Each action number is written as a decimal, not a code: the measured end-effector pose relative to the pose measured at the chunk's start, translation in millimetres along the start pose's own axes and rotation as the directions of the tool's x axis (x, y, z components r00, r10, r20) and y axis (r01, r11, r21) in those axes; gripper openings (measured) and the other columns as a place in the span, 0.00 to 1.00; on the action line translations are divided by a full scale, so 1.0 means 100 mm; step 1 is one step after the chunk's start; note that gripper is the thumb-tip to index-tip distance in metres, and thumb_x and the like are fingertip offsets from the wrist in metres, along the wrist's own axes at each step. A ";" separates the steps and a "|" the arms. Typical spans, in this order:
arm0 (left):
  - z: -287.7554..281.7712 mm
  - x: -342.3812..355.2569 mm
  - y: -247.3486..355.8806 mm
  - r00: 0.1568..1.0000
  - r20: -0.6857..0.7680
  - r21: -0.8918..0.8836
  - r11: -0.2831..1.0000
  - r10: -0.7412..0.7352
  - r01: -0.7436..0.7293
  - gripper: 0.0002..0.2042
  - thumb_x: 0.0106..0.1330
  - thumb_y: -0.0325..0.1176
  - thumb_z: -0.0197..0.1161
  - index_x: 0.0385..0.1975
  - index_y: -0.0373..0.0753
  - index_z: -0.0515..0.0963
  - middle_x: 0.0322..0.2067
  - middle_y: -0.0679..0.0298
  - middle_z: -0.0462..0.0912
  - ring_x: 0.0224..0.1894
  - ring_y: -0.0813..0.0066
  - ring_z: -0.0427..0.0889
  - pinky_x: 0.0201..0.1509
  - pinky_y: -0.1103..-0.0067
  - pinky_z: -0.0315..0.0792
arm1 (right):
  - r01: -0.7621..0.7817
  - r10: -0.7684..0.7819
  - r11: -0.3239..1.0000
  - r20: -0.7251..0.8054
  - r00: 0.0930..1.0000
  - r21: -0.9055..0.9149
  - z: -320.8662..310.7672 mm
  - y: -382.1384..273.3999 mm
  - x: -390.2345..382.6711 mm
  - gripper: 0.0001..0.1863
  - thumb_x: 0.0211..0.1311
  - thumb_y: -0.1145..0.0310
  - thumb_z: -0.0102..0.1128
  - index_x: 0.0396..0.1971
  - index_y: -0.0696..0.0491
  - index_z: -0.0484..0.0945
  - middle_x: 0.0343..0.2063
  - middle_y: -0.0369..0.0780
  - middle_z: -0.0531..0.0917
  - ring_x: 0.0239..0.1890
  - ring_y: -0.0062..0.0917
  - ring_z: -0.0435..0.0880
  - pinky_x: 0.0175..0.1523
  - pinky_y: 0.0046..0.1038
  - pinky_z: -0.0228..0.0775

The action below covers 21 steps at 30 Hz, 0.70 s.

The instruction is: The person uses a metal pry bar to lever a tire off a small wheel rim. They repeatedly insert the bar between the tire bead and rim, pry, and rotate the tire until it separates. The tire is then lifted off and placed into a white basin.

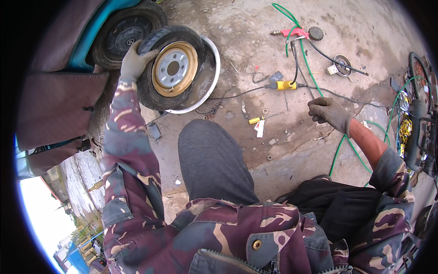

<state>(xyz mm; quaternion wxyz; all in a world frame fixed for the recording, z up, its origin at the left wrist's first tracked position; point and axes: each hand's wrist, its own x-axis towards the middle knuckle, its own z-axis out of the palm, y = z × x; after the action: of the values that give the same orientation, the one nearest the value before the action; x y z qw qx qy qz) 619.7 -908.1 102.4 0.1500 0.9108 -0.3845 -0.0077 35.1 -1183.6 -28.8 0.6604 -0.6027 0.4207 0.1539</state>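
On the left, my gloved left hand (135, 62) grips the edge of a small wheel (169, 69), thumb over the tread and fingers behind it. A black tyre sits around its rust-yellow rim and silver centre. The wheel leans tilted in a round basin (217, 68) with a pale rim. Over the ground on the right is my gloved right hand (329, 114), its fingers curled in; whether anything is in them is hidden. Close to it run a green hose (312, 73) and a dark cable. A yellow-handled screwdriver (257, 120) lies between the hands.
Behind the wheel stands a vehicle's tyre (130, 34). Toward the back right lie a red air gun (294, 32), a black knobbed disc (315, 33) and a round metal dish (343, 66). A yellow connector (286, 85) joins cables across the ground. A bicycle wheel (419, 75) stands far right.
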 end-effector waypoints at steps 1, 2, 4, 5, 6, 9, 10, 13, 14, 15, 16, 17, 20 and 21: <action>-0.02 -0.16 -0.09 0.997 -0.067 0.019 0.999 0.029 -0.028 0.47 0.55 0.57 0.81 0.72 0.33 0.74 0.63 0.39 0.83 0.66 0.50 0.83 0.71 0.66 0.73 | 0.003 -0.004 1.000 0.006 1.000 0.015 0.00 0.01 0.01 0.27 0.74 0.56 0.67 0.62 0.59 0.81 0.45 0.38 0.89 0.39 0.20 0.87 0.45 0.26 0.83; -0.05 -0.36 -0.20 0.992 -0.125 -0.010 1.000 0.017 -0.019 0.46 0.55 0.56 0.81 0.71 0.33 0.75 0.62 0.39 0.84 0.65 0.50 0.84 0.70 0.66 0.74 | -0.008 0.008 1.000 0.005 1.000 0.010 -0.01 0.03 0.02 0.27 0.73 0.56 0.67 0.63 0.59 0.81 0.45 0.38 0.89 0.39 0.20 0.87 0.45 0.26 0.83; -0.06 -0.74 -0.37 0.977 -0.212 -0.217 0.976 -0.025 -0.022 0.43 0.58 0.48 0.83 0.69 0.27 0.74 0.61 0.43 0.84 0.63 0.54 0.84 0.69 0.68 0.75 | -0.020 0.020 1.000 -0.009 1.000 -0.002 -0.03 0.07 0.05 0.27 0.73 0.56 0.67 0.63 0.59 0.81 0.45 0.38 0.89 0.39 0.20 0.87 0.45 0.25 0.83; 0.01 -0.93 -0.42 0.961 -0.271 -0.252 0.968 -0.058 -0.013 0.44 0.58 0.48 0.83 0.69 0.27 0.72 0.63 0.44 0.82 0.64 0.54 0.82 0.70 0.67 0.73 | -0.018 0.018 1.000 0.002 1.000 0.001 -0.03 0.08 0.07 0.27 0.73 0.56 0.67 0.63 0.59 0.81 0.45 0.38 0.89 0.39 0.20 0.87 0.45 0.25 0.83; 0.11 -1.11 -0.45 0.938 -0.337 -0.291 0.957 -0.083 -0.020 0.45 0.58 0.47 0.83 0.70 0.26 0.71 0.64 0.44 0.80 0.66 0.54 0.80 0.72 0.67 0.71 | -0.024 0.024 1.000 0.001 1.000 -0.005 -0.03 0.09 0.09 0.27 0.73 0.56 0.67 0.63 0.59 0.81 0.45 0.38 0.89 0.39 0.20 0.87 0.45 0.25 0.83; 0.54 -1.46 -0.42 0.824 -0.541 -0.291 0.957 -0.170 0.007 0.47 0.59 0.48 0.84 0.72 0.26 0.67 0.67 0.44 0.73 0.70 0.53 0.71 0.78 0.64 0.62 | -0.028 0.028 1.000 0.016 0.999 -0.010 -0.02 0.08 0.16 0.27 0.74 0.56 0.66 0.63 0.59 0.81 0.45 0.38 0.89 0.39 0.20 0.87 0.45 0.26 0.83; 0.71 -1.50 -0.39 0.795 -0.578 -0.345 0.938 -0.182 -0.036 0.47 0.59 0.47 0.84 0.72 0.26 0.67 0.66 0.44 0.71 0.71 0.54 0.69 0.80 0.64 0.59 | -0.021 0.021 1.000 0.012 1.000 -0.017 -0.01 0.07 0.18 0.27 0.74 0.56 0.66 0.63 0.59 0.81 0.45 0.38 0.89 0.39 0.20 0.87 0.45 0.26 0.82; 0.96 -1.61 -0.37 0.714 -0.640 -0.487 0.869 -0.284 -0.092 0.50 0.59 0.47 0.84 0.74 0.26 0.62 0.69 0.45 0.67 0.72 0.54 0.68 0.80 0.64 0.59 | 0.004 -0.004 1.000 0.018 1.000 -0.007 0.00 0.04 0.21 0.26 0.74 0.56 0.66 0.62 0.59 0.81 0.44 0.38 0.89 0.39 0.20 0.87 0.46 0.26 0.82; 0.97 -1.62 -0.38 0.743 -0.621 -0.463 0.882 -0.250 -0.090 0.51 0.59 0.48 0.84 0.74 0.26 0.61 0.70 0.45 0.67 0.72 0.54 0.68 0.80 0.63 0.60 | 0.004 -0.004 1.000 0.022 1.000 -0.010 0.01 0.03 0.20 0.26 0.74 0.56 0.66 0.62 0.59 0.81 0.44 0.38 0.89 0.39 0.20 0.87 0.46 0.26 0.82; 0.96 -1.65 -0.40 0.757 -0.610 -0.441 0.894 -0.232 -0.082 0.51 0.60 0.49 0.84 0.75 0.26 0.60 0.70 0.44 0.66 0.72 0.54 0.68 0.80 0.63 0.60 | 0.016 -0.016 1.000 0.026 1.000 -0.009 0.01 0.03 0.20 0.26 0.74 0.55 0.66 0.62 0.59 0.81 0.44 0.38 0.88 0.39 0.20 0.87 0.46 0.26 0.82; 0.91 -1.65 -0.42 0.770 -0.607 -0.410 0.907 -0.195 -0.094 0.52 0.60 0.49 0.84 0.75 0.26 0.60 0.70 0.44 0.66 0.72 0.54 0.68 0.79 0.63 0.60 | 0.008 -0.008 1.000 0.025 1.000 -0.014 0.01 0.03 0.19 0.26 0.74 0.55 0.66 0.62 0.59 0.81 0.44 0.38 0.88 0.39 0.20 0.87 0.46 0.26 0.82; 0.84 -1.65 -0.43 0.797 -0.569 -0.371 0.928 -0.202 -0.030 0.51 0.60 0.51 0.83 0.74 0.26 0.61 0.70 0.44 0.67 0.71 0.54 0.69 0.79 0.63 0.61 | 0.008 -0.007 1.000 0.024 1.000 -0.020 0.01 0.04 0.18 0.27 0.73 0.55 0.66 0.62 0.59 0.81 0.44 0.38 0.88 0.39 0.20 0.87 0.46 0.26 0.82; 0.60 -1.53 -0.39 0.863 -0.467 -0.275 0.959 -0.192 0.065 0.48 0.62 0.54 0.81 0.71 0.25 0.66 0.67 0.43 0.70 0.68 0.52 0.72 0.77 0.64 0.64 | -0.013 0.013 0.999 0.003 1.000 -0.040 -0.02 0.07 0.16 0.27 0.73 0.55 0.67 0.62 0.59 0.81 0.45 0.38 0.88 0.39 0.20 0.87 0.46 0.26 0.82; 0.47 -1.39 -0.37 0.884 -0.424 -0.280 0.957 -0.195 0.077 0.46 0.63 0.55 0.80 0.70 0.24 0.68 0.65 0.42 0.72 0.67 0.51 0.74 0.76 0.65 0.65 | -0.017 0.016 0.999 -0.008 1.000 -0.046 -0.03 0.07 0.15 0.27 0.73 0.55 0.67 0.62 0.59 0.81 0.45 0.38 0.88 0.39 0.20 0.87 0.46 0.26 0.82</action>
<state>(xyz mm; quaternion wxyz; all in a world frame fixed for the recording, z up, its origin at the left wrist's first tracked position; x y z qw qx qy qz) 541.1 -798.9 32.9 0.3490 0.8860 -0.2701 0.1419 38.1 -1188.9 -44.8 0.6434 -0.6149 0.4245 0.1666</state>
